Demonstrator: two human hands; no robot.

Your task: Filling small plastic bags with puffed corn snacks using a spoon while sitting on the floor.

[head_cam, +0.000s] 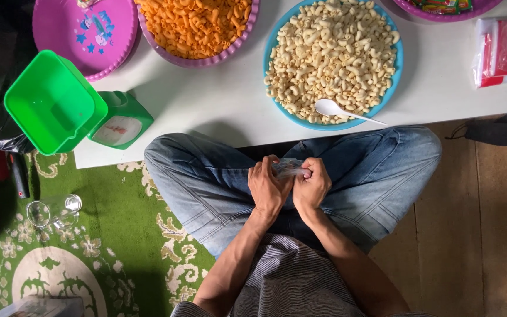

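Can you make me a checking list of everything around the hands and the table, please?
Surface: low white table, mostly taken up by trays.
Job's things: small clear plastic bag, pinched by left hand and right hand over the lap.
Clutter: blue tray of pale macaroni with white spoon; orange macaroni tray; green kitchen scale; glass on the rug.
Grippers: both hands closed on the bag.
Cables: nothing seen.
Surroundings: green patterned rug, wooden floor.

My one camera sits on my head, looking straight down, close over my lap and hands, with the white bench (218,105) edge ahead of me.
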